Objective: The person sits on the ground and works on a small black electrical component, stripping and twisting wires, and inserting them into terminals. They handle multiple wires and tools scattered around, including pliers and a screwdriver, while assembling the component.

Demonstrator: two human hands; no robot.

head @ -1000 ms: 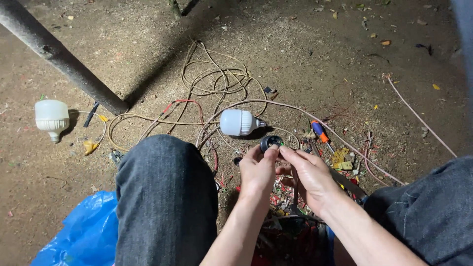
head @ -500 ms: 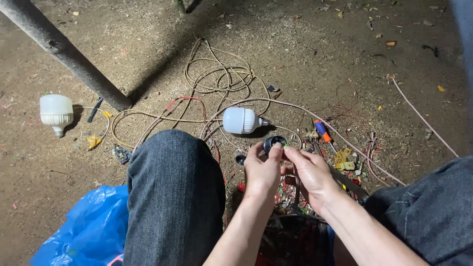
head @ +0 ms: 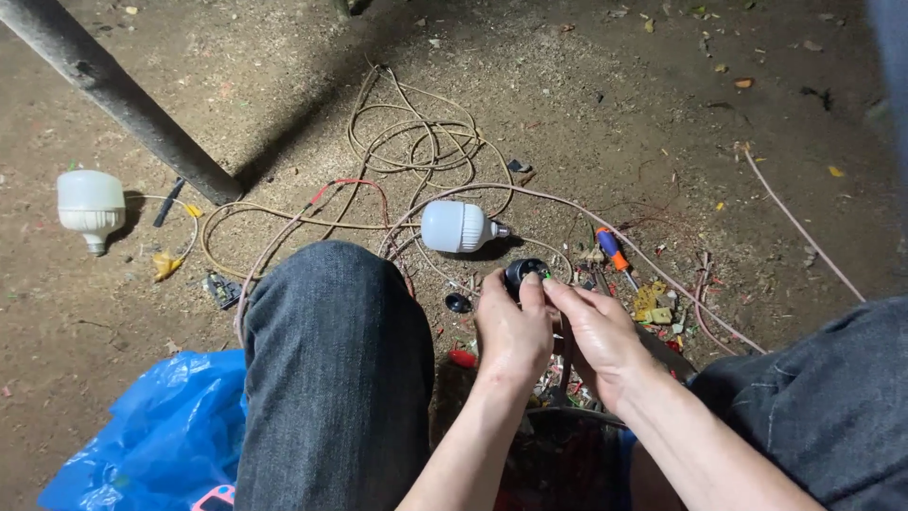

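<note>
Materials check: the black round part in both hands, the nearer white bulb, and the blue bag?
Black round part: looks like moulded plastic with a slight sheen; mostly hidden by the left hand and right hand.
White bulb: matte white plastic dome, metallic-looking base at its tip.
Blue bag: thin plastic film, glossy and wrinkled.

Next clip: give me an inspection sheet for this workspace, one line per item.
Surface: bare dirt ground, gritty, with scattered leaves.
Job's things: small black round part, held between both hands.
Clutter: white bulb lying on its side; second white bulb far left; orange-handled screwdriver; small yellow and red bits by the right hand.
Grippers: left hand and right hand both pinch the black part.
Cables: tan wire in loose coils; a red wire crosses it.
Surroundings: grey pole slanting top left; blue plastic bag beside the left knee.
</note>
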